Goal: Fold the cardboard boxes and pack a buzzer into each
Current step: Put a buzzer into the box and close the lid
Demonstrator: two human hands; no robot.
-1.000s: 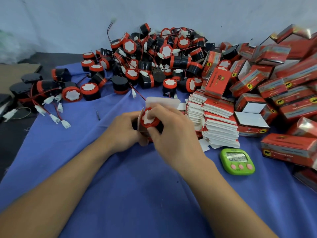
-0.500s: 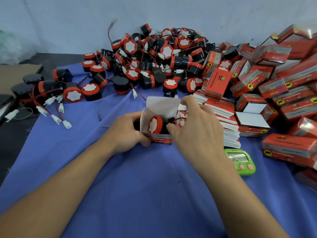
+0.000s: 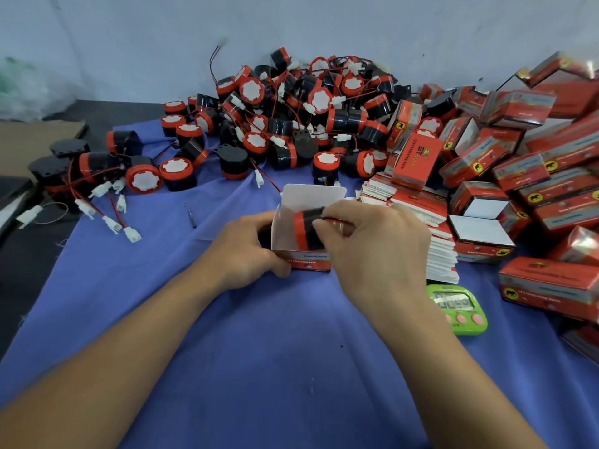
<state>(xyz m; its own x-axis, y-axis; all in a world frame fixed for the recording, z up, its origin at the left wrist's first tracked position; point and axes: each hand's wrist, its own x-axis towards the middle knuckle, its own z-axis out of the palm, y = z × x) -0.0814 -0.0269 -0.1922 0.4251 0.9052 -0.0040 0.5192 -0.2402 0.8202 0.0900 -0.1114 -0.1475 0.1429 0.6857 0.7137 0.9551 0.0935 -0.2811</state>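
Gripping the open cardboard box (image 3: 299, 254) by its left wall, the left hand (image 3: 246, 254) steadies it; right hand (image 3: 372, 251) fingers pinch the red-and-black buzzer (image 3: 306, 230) inside.

Wall (image 3: 129, 34): plain, pale grey-blue; is running behind the whole far edge of the table and is taking soft, even light. Table (image 3: 19, 296): dark top; is showing bare along the left edge. Cloth (image 3: 259, 367): blue, creased; is covering the table from the near edge up toward the wall and is lying in shallow folds. Brown sheet (image 3: 35, 137): flat; is lying at the far left corner. Clear plastic bag (image 3: 29, 89): crumpled; is resting against the wall beyond the sheet
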